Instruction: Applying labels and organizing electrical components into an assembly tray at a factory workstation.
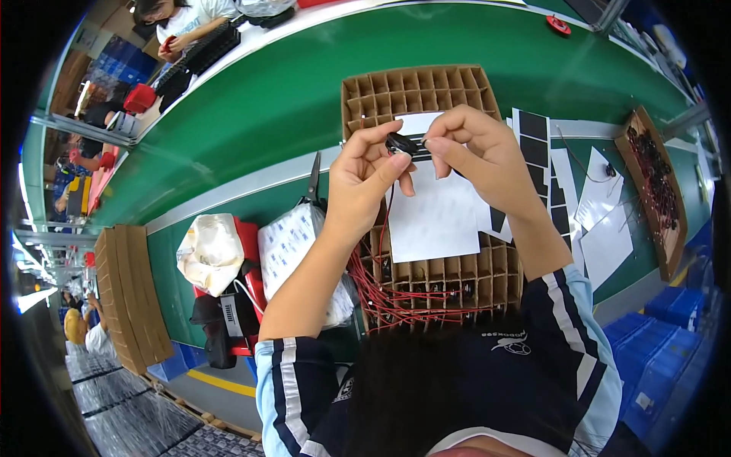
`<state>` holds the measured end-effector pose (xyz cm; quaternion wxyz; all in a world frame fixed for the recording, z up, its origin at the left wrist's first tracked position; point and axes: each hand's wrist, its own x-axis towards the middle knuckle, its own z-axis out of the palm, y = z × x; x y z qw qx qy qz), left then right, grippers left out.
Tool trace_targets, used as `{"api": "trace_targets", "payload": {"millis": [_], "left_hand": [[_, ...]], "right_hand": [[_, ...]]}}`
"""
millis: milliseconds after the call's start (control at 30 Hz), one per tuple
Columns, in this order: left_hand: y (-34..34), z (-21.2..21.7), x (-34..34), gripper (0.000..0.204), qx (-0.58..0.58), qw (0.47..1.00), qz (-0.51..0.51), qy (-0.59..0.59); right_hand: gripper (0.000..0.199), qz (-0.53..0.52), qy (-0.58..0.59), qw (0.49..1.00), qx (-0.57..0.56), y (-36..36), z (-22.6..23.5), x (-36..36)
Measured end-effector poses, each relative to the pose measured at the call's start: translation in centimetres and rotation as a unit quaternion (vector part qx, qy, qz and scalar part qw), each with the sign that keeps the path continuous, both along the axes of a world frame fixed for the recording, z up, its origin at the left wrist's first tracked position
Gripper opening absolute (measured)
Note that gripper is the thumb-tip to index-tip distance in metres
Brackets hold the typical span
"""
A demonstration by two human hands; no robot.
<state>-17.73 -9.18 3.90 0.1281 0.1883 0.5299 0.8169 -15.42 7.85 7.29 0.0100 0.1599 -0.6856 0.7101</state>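
Observation:
Between the thumb and fingers of my left hand [362, 171] is a small rounded black part [399, 144], with a thin red wire [390, 202] trailing down from it. My right hand [481, 160] is closed in a pinch just right of the part; whatever sits between its fingertips is too small to make out. Under both hands, a white paper sheet [434, 225] lies across a cardboard box with dividers [419, 82]. Several red wires [373, 293] hang over the box's near left cells, where black parts sit.
Scissors [314, 179] and a plastic-wrapped white pack [293, 244] lie left, beside a red bin [247, 236]. Sheets with black rectangles [534, 152] lie right. Farther right stands a cardboard tray [662, 251] of wired parts. Another person [190, 23] works across the green bench.

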Motion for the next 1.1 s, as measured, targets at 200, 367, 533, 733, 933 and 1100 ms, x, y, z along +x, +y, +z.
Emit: {"api": "trace_targets", "payload": {"millis": [200, 367, 533, 733, 933, 1100], "left_hand": [[0.8, 0.4, 1.0, 0.036, -0.073, 0.996, 0.043, 0.038], [0.6, 0.3, 1.3, 0.037, -0.093, 0.993, 0.053, 0.052], [0.6, 0.3, 1.4, 0.035, -0.094, 0.994, 0.047, 0.043], [0.6, 0.1, 1.3, 0.035, -0.076, 0.995, 0.053, 0.027], [0.7, 0.3, 1.4, 0.034, -0.125, 0.989, 0.068, 0.046], [0.6, 0.3, 1.6, 0.034, -0.141, 0.986, 0.079, 0.049]], "right_hand": [[0.009, 0.005, -0.004, 1.000, -0.001, -0.1, -0.5, 0.0], [0.013, -0.004, 0.013, 1.000, 0.020, -0.3, -1.0, -0.1], [0.012, 0.016, -0.017, 1.000, 0.009, 0.0, -0.8, -0.2], [0.011, 0.055, -0.047, 0.996, -0.057, 0.0, -1.6, -0.8], [0.013, 0.019, -0.025, 0.999, -0.007, -0.3, -1.6, -0.8], [0.018, -0.025, 0.023, 0.998, 0.045, -0.5, -1.6, -0.6]]}}
